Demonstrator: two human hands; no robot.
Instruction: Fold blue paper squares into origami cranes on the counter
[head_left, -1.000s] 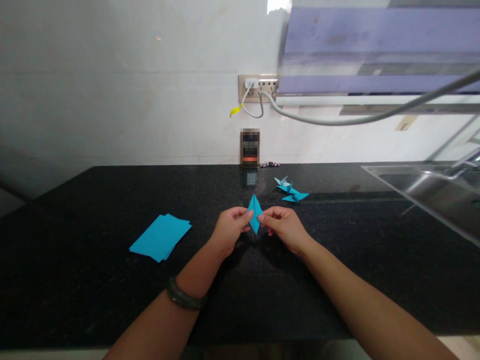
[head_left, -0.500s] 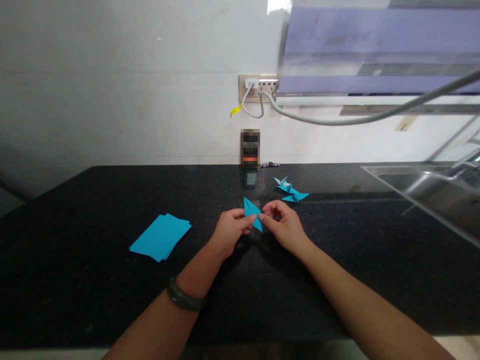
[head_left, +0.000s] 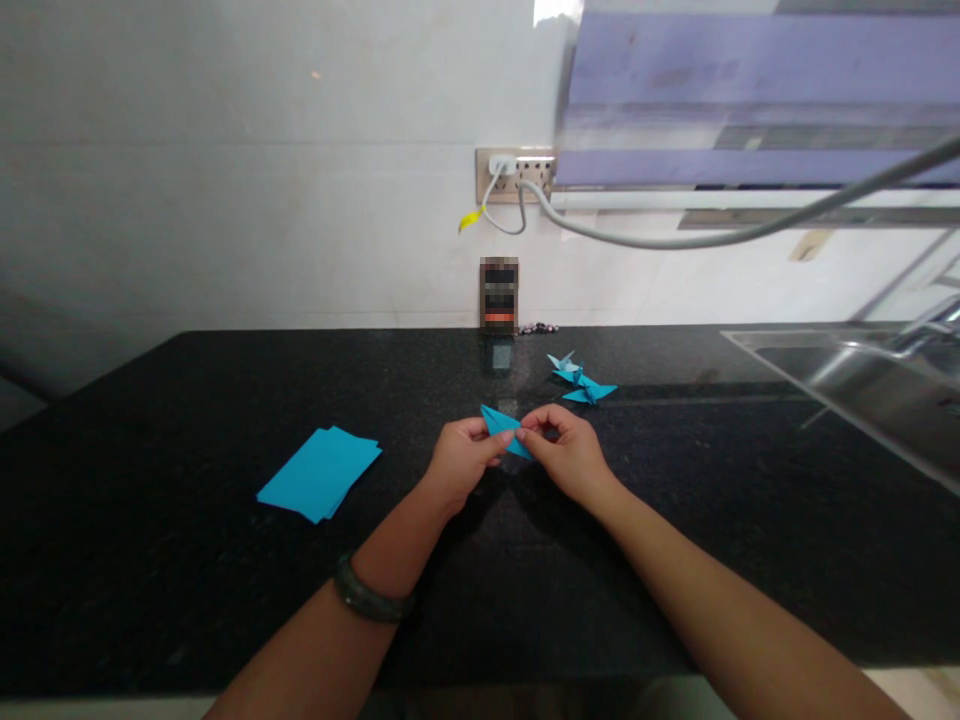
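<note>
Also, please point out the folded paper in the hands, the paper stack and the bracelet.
Folded paper [head_left: 499, 421]: head view, its upper part.
Paper stack [head_left: 319, 473]: head view, the top sheet.
Bracelet [head_left: 370, 598]: head view, its outer surface.

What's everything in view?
Counter: 1, black, below
Wall: 1, white, back
Paper: 1, blue, centre
Sheets: several, blue, left
Cranes: likely 3, blue, rear counter
Slab: 1, dark, against wall
Beads: several, mixed, beside slab
Socket: 1, beige, wall
Plug: 1, white, socket
Cable: count unclear, grey, right
Tag: 1, yellow, cable
Panel: 1, purple, upper right
Sink: 1, silver, right
Tap: 1, silver, sink
Bangle: 1, dark, left forearm
Left hand, right hand: 2, on paper
</note>
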